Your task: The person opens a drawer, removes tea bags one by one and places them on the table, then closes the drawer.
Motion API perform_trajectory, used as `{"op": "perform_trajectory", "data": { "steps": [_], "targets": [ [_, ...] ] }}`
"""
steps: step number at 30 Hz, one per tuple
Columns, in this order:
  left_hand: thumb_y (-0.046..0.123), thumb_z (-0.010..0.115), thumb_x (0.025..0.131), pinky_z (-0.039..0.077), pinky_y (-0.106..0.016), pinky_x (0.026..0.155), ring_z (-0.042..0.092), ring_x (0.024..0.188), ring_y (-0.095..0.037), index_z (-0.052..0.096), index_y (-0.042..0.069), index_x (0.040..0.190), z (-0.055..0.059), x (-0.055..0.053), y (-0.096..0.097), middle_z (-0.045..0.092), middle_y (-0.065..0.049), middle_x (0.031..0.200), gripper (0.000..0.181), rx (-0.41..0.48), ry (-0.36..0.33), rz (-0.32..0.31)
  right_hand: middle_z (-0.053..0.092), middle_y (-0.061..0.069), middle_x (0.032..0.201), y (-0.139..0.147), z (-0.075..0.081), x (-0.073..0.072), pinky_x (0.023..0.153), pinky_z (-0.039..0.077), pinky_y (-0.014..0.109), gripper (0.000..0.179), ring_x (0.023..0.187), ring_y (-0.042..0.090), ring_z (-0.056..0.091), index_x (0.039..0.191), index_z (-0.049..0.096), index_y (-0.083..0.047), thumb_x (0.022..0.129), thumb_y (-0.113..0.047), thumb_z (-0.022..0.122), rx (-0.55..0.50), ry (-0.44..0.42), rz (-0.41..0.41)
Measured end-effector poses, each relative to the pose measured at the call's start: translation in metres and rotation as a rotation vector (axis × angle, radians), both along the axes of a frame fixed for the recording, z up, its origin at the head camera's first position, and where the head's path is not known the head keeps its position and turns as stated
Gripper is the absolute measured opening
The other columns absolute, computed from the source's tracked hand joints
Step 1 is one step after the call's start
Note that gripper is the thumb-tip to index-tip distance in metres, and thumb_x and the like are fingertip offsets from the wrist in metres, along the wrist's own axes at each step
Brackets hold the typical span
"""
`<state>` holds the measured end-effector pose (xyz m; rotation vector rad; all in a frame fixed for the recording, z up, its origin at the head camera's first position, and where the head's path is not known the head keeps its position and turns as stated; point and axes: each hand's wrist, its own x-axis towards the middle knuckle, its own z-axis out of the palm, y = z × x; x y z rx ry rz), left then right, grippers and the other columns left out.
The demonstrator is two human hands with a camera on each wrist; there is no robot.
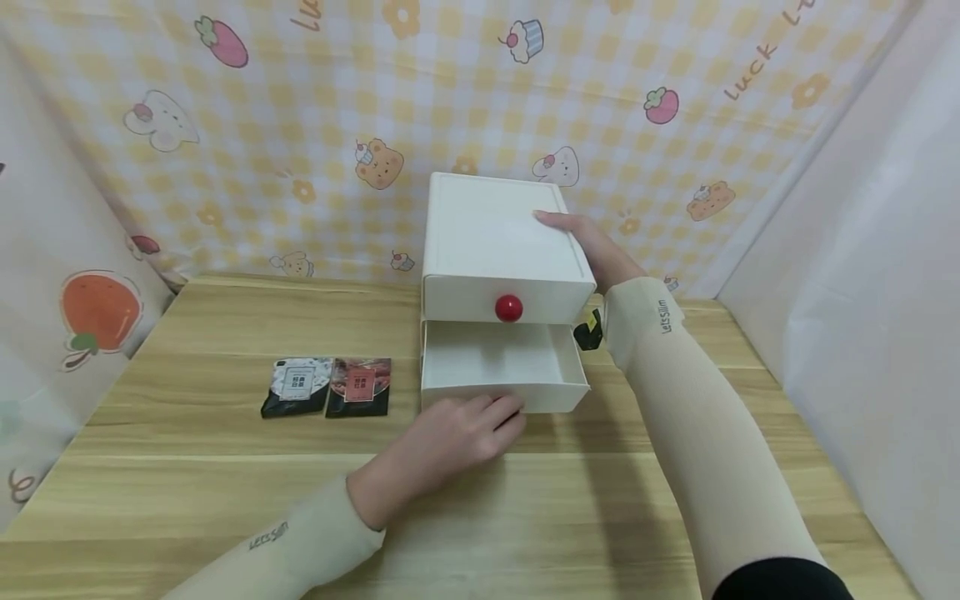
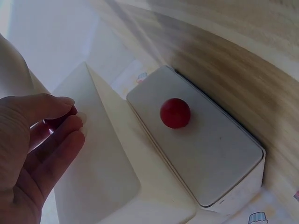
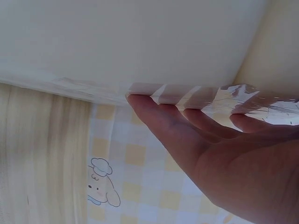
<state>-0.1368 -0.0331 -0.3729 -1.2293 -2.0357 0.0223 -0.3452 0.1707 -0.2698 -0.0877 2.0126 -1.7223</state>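
A white two-drawer box (image 1: 491, 229) stands on the wooden table, its lower drawer (image 1: 495, 354) pulled out with a bare inside showing. My left hand (image 1: 468, 429) is at that drawer's front. In the left wrist view, thumb and fingers pinch the lower drawer's red knob (image 2: 60, 122), partly hidden by them. The upper drawer is closed, and its round red knob (image 1: 508, 308) sticks out in front. At the box's right side, my right hand (image 1: 596, 246) lays its thumb on the top. Its straight fingers (image 3: 163, 123) press against the side wall in the right wrist view.
Left of the box, two small packets lie side by side on the table (image 1: 300, 483): a black-and-white one (image 1: 297, 385) and a black-and-red one (image 1: 360, 387). A small black thing (image 1: 588, 331) with a yellow mark shows beside the right cuff. Patterned cloth (image 1: 315, 125) hangs behind.
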Motion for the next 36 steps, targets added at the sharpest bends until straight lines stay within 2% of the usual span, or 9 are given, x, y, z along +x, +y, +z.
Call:
{"op": "perform_trajectory", "data": {
  "steps": [9, 16, 23, 29, 36],
  "targets": [
    [0.004, 0.073, 0.089, 0.058, -0.021, 0.06, 0.072, 0.083, -0.011, 0.072, 0.014, 0.103, 0.0, -0.019, 0.001, 0.073, -0.001, 0.11, 0.017, 0.028, -0.084, 0.041, 0.056, 0.008, 0.135, 0.0, 0.002, 0.003, 0.085, 0.059, 0.03, 0.071, 0.109, 0.019, 0.065, 0.162, 0.022, -0.026, 0.099, -0.047, 0.048, -0.003, -0.012, -0.001],
    [0.006, 0.077, 0.088, 0.061, -0.023, 0.069, 0.074, 0.09, -0.013, 0.075, 0.012, 0.108, 0.001, -0.033, 0.002, 0.073, -0.003, 0.113, 0.021, 0.037, -0.141, 0.094, 0.056, 0.008, 0.134, -0.001, 0.003, 0.004, 0.085, 0.059, 0.03, 0.068, 0.108, 0.019, 0.065, 0.161, 0.022, -0.026, 0.1, -0.045, 0.047, 0.002, -0.004, -0.004],
    [0.004, 0.074, 0.09, 0.062, -0.024, 0.07, 0.074, 0.092, -0.014, 0.075, 0.01, 0.109, 0.0, -0.041, 0.002, 0.074, -0.004, 0.113, 0.02, 0.065, -0.162, 0.112, 0.055, 0.009, 0.133, -0.001, 0.001, 0.002, 0.085, 0.059, 0.031, 0.069, 0.108, 0.02, 0.065, 0.162, 0.019, -0.026, 0.101, -0.044, 0.044, -0.006, 0.003, 0.008],
    [0.005, 0.075, 0.089, 0.062, -0.026, 0.073, 0.075, 0.096, -0.016, 0.075, 0.01, 0.111, 0.001, -0.05, 0.002, 0.074, -0.005, 0.116, 0.023, 0.061, -0.18, 0.126, 0.053, 0.01, 0.139, -0.001, 0.001, 0.002, 0.091, 0.057, 0.033, 0.069, 0.115, 0.022, 0.062, 0.162, 0.018, -0.027, 0.101, -0.044, 0.044, -0.005, 0.003, 0.012],
    [0.005, 0.075, 0.089, 0.061, -0.024, 0.07, 0.073, 0.087, -0.014, 0.075, 0.01, 0.109, 0.001, -0.058, 0.002, 0.073, -0.003, 0.111, 0.021, 0.076, -0.203, 0.129, 0.054, 0.009, 0.138, -0.001, 0.003, 0.002, 0.091, 0.057, 0.031, 0.07, 0.114, 0.021, 0.063, 0.162, 0.02, -0.026, 0.1, -0.044, 0.045, 0.007, 0.001, -0.004]
  ]
}}
